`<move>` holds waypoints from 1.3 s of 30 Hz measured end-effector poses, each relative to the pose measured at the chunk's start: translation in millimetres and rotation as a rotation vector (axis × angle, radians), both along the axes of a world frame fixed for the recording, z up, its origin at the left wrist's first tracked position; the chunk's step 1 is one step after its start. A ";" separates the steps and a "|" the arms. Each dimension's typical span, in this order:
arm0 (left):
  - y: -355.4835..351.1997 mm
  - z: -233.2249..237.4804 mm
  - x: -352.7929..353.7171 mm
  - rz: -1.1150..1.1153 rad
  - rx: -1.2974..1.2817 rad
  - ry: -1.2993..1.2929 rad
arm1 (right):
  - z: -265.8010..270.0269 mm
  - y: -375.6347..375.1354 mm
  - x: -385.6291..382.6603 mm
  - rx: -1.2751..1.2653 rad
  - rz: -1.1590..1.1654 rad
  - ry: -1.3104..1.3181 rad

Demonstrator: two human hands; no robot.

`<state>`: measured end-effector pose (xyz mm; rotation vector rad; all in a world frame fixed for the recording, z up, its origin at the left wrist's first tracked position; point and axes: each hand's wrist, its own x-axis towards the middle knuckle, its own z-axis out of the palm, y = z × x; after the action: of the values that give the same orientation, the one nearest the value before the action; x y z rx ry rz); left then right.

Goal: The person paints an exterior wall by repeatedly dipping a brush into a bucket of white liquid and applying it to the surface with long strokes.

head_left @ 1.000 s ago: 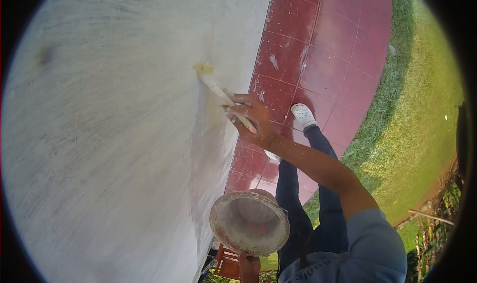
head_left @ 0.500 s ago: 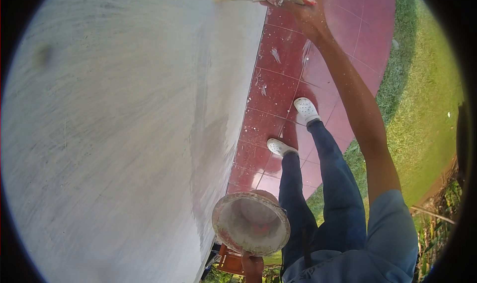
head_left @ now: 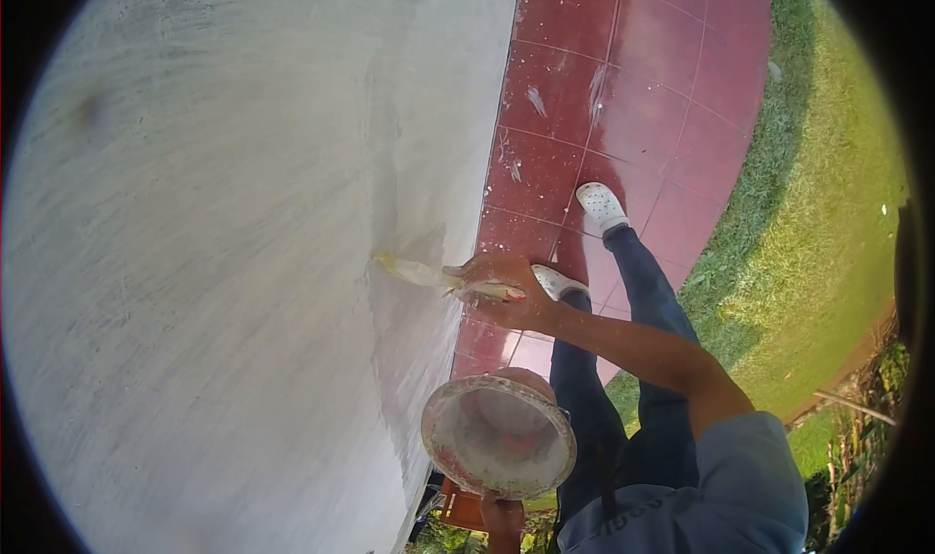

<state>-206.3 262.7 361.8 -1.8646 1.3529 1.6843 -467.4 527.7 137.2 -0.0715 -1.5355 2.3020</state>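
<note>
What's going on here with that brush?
A person stands close to a big pale wall. Their right hand holds a paintbrush with its bristles pressed against the wall. Their left hand holds a paint-stained bucket from underneath. Their feet are on red tiles, with grass beside them.

The left hand (head_left: 504, 521) sits mostly hidden under the bucket (head_left: 458, 457) and runs off the bottom edge, so its grip can't be made out. The brush (head_left: 419, 274) handle disappears inside the right hand (head_left: 502, 291), which also covers part of one white shoe (head_left: 563, 281).
</note>
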 end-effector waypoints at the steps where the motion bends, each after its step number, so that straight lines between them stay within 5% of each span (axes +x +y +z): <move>1: 2.2 3.6 -3.4 -0.004 -0.008 -0.003 | 0.8 4.6 3.4 -0.377 0.102 -0.221; 2: 6.1 0.4 -7.6 -0.015 0.012 0.010 | -1.6 8.2 7.9 -0.746 0.209 -0.437; 4: 6.9 3.4 -6.2 -0.020 0.026 0.017 | -28.3 19.6 6.7 -1.039 0.100 -0.673; 6: -0.3 1.9 -1.1 -0.026 0.041 0.006 | -63.3 38.5 2.0 -1.022 -0.029 -0.489; 14: 4.7 -5.4 -6.8 -0.041 0.077 0.050 | -130.3 117.1 15.8 -0.711 -0.363 -0.747; 19: 2.8 -7.5 1.3 0.004 0.076 0.071 | -135.8 113.4 61.6 -1.040 -0.579 -0.979; 23: -1.4 -5.9 11.0 0.027 0.040 0.084 | -151.1 100.4 111.5 -1.048 -0.547 -0.991; 30: 4.1 -4.9 12.1 0.026 0.063 0.100 | -89.2 82.4 126.3 -1.253 -0.260 -0.751; 34: 1.0 -6.4 16.8 0.007 0.051 0.109 | -53.0 88.3 105.3 -0.952 0.208 -0.685; 36: 1.6 -6.9 17.4 0.010 0.060 0.116 | -42.8 88.6 88.3 -0.420 0.495 -0.677; 39: -1.4 -10.8 22.2 0.035 0.053 0.111 | -45.5 71.7 64.8 -0.036 0.562 -0.572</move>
<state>-184.0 261.4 351.0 -1.7999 1.3106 1.8476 -402.6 599.4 91.8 -0.3814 -1.9822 2.9245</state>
